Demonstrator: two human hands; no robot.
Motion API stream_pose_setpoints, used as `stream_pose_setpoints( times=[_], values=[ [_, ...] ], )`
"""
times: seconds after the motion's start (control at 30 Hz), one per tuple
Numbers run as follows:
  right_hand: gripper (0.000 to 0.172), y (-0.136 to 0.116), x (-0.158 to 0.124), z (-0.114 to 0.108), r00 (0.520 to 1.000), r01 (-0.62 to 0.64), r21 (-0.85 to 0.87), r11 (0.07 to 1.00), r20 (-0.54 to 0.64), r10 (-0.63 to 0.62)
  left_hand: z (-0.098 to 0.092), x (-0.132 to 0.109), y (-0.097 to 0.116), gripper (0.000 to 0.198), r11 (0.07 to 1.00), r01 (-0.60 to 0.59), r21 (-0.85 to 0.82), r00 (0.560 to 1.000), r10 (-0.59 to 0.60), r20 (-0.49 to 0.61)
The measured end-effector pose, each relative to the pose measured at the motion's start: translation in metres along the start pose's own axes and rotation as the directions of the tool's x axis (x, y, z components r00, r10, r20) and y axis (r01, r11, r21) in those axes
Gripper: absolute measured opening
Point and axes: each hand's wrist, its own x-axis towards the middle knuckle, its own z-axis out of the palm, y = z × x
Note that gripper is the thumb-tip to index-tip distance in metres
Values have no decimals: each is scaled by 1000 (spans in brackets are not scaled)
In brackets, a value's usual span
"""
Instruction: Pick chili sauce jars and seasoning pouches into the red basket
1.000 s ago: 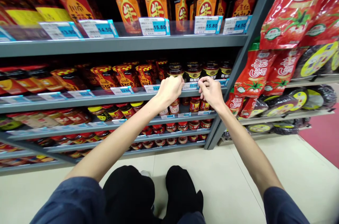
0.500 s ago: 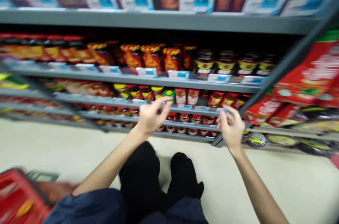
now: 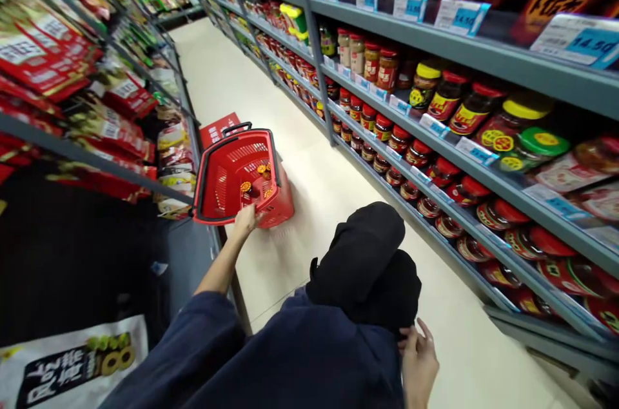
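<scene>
My left hand (image 3: pixel 246 220) is closed on the near edge of a red plastic shopping basket (image 3: pixel 285 199), which stands on the aisle floor. Inside the basket several orange-topped items show; their kind is too small to make out. The basket's black handle (image 3: pixel 236 128) lies at its far side. Down beside my black trouser leg, my right hand (image 3: pixel 420 360) holds nothing I can see. Its fingers are loosely bent and apart, close to the cloth, and whether they touch it I cannot tell.
A shelf rack (image 3: pixel 358 80) with jars of sauce and price tags runs along the right. Racks of red packets (image 3: pixel 130 131) line the left, with a dark bin below. A red sign (image 3: pixel 217 130) stands behind the basket. Pale floor (image 3: pixel 304 177) lies between.
My view has swung left from the shelf front to along the aisle. My left hand has moved from before the jars to the basket's edge; my right hand has dropped to my side.
</scene>
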Motion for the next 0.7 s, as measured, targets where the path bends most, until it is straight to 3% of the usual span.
stream_pose_setpoints(
  times=[0.1,0.2,0.37,0.5,0.6,0.7],
  values=[
    [62,-18,26,-13,995,88,-46,995,51,-86,9,4,-7,31,1000,-11,21,1000,10,27],
    [57,-33,41,-26,988,152,-111,982,23,-150,26,-8,-3,38,997,-74,-25,995,76,60],
    [53,-40,39,-29,985,168,-161,972,-1,-170,55,-50,2,52,964,-171,-204,970,201,137],
    [54,-29,32,-20,992,129,-145,981,6,-129,62,-59,-11,66,932,-138,-336,948,222,228],
    [53,-20,31,-16,996,94,-140,986,8,-94,71,-54,-12,47,937,-93,-336,943,191,272],
    [54,-14,34,-16,998,66,-142,988,16,-65,94,-58,11,31,942,-133,-309,935,223,277]
  ],
)
